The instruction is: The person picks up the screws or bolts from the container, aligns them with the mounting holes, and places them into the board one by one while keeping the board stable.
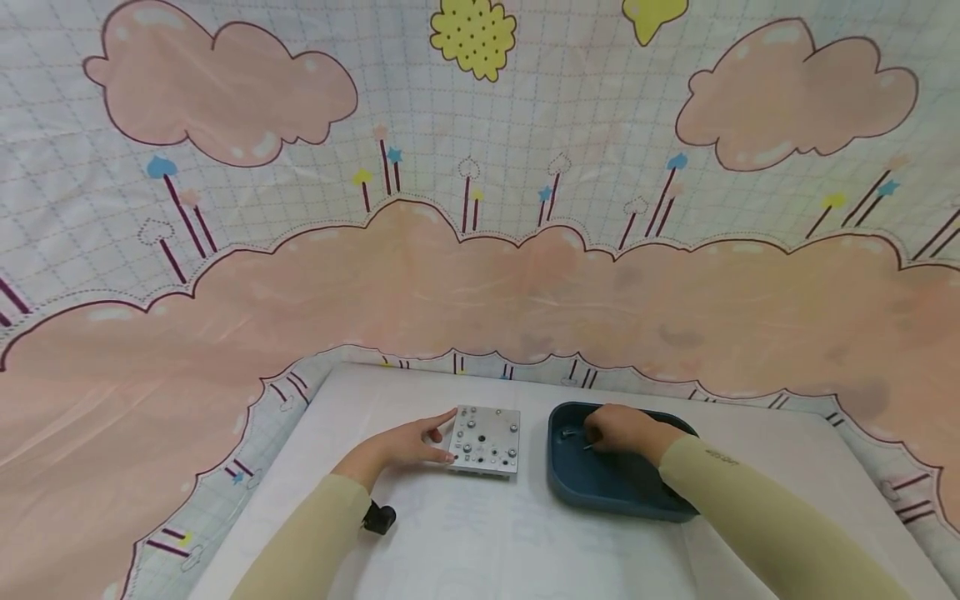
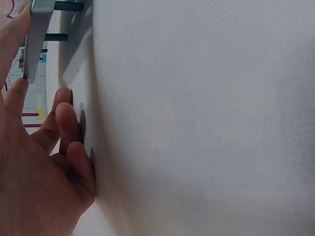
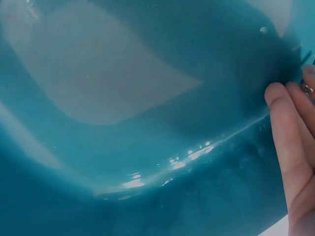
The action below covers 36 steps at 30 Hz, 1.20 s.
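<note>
A small grey metal plate (image 1: 486,440) with several screws and holes lies on the white table (image 1: 465,542). My left hand (image 1: 437,442) pinches the plate's left edge between index finger and thumb; in the left wrist view the plate (image 2: 35,42) stands between them, with bolt threads (image 2: 69,6) under it and the other fingers (image 2: 66,123) curled on the table. My right hand (image 1: 596,438) reaches into a dark blue tray (image 1: 600,492), its curled fingers pinching a small screw (image 1: 588,447). The right wrist view shows only the tray's glossy floor (image 3: 147,123) and fingers (image 3: 290,147).
Another screw (image 1: 570,432) lies in the tray's far left corner. A small black device (image 1: 378,518) sits by my left forearm. A pink and white cartoon cloth (image 1: 480,275) hangs behind the table and drapes around its edges.
</note>
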Each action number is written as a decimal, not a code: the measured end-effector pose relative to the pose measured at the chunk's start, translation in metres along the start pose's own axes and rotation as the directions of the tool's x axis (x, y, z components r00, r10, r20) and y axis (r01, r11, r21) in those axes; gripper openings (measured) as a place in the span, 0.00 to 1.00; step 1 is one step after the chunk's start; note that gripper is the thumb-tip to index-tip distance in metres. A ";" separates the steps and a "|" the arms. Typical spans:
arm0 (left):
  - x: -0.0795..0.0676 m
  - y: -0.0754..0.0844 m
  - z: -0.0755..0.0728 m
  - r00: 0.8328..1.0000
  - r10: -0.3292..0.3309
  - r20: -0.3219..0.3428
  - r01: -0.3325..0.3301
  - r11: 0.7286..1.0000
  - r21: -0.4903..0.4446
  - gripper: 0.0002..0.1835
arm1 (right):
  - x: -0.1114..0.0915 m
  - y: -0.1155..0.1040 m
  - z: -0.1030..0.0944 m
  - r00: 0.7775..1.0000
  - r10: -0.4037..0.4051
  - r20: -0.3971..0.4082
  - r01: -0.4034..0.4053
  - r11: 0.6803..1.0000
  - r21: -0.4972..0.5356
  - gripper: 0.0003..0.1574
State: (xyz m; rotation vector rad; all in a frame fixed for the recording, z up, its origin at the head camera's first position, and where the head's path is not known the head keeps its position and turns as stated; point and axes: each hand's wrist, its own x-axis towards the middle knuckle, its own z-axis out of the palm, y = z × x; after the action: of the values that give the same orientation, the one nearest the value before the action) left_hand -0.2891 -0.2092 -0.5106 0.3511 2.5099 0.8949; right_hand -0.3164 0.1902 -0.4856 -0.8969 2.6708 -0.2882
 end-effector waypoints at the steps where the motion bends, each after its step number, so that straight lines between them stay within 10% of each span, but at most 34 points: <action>1: 0.000 -0.001 0.000 1.000 0.002 0.003 -0.002 1.000 0.003 0.50 | 0.000 0.001 -0.001 1.000 0.001 0.002 -0.001 1.000 0.008 0.04; 21: 0.007 -0.001 0.000 1.000 0.005 0.002 -0.005 1.000 0.003 0.50 | -0.007 -0.014 -0.035 0.994 -0.022 -0.105 0.038 0.986 0.160 0.09; 36: 0.006 -0.001 -0.001 1.000 0.001 0.008 -0.001 1.000 -0.008 0.51 | 0.022 -0.077 -0.040 0.989 -0.041 -0.146 0.058 0.991 0.119 0.09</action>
State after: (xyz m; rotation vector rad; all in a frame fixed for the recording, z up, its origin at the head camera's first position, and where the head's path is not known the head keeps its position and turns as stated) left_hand -0.2946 -0.2077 -0.5125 0.3529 2.4987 0.9021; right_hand -0.3044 0.1196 -0.4313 -0.9375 2.7269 -0.5423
